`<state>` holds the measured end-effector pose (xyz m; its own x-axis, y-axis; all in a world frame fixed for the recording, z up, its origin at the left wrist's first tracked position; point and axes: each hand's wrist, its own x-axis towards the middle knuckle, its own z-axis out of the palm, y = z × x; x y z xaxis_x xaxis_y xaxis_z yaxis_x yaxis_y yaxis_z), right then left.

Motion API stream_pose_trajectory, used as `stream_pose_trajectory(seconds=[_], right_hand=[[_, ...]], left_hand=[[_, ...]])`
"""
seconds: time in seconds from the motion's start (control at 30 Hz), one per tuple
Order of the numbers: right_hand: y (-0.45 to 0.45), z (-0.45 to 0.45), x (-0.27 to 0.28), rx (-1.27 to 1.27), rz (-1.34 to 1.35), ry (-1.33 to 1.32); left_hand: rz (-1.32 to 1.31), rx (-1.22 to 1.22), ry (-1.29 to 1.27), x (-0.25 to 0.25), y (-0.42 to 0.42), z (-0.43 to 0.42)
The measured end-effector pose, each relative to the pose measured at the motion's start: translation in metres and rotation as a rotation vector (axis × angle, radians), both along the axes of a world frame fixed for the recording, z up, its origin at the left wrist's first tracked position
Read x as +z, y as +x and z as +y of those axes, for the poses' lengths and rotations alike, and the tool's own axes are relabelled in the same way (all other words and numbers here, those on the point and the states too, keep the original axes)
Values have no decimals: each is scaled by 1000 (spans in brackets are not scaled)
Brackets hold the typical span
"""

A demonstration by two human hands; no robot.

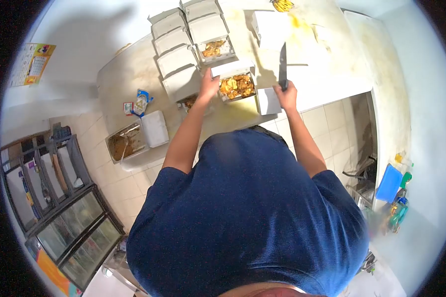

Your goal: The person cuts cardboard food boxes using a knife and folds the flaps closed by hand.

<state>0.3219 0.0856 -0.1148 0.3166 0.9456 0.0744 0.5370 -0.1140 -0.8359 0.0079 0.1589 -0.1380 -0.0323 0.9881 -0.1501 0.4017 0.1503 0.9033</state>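
Note:
My right hand (288, 96) is closed around the black handle of a kitchen knife (283, 64), its blade pointing away from me. Beside that hand, near the counter's front edge, is a white square (269, 102) that looks like a box or a lid. My left hand (209, 85) grips the left edge of an open white cardboard food box (237, 98); some of its fingers are hidden. Golden-brown pieces of food (238, 86) fill this box. Just behind it stands another open box (218, 58) with fewer pieces in it.
Several open boxes (176, 60) stand in rows at the back left. A metal tray (142, 146) of brown food with a utensil, a white container (155, 128) and a blue-and-white packet (141, 102) are at the left. Bananas (283, 5) lie at the far edge.

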Motion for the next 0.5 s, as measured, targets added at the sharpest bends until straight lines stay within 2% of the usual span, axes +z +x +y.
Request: stream_pose_trajectory(seconds=[0.07,0.1,0.2,0.23,0.33,0.5], right_hand=[[-22,32,20,72,-17,-55],[-32,44,29,131,-25,-57],[-50,81,26,260,-84,-95],[-54,88,24,260,-56,-66],[-63,101,22,248,-78,-17],[-55,89,19,285,-97,-1]], left_hand=[[87,-18,208,-9,-1,-3],[94,-51,112,-7,-4,-1],[-204,-35,-107,28,-3,2],[-257,-43,-64,35,-5,4],[57,-213,176,17,-25,26],[92,-336,314,40,-22,13]])
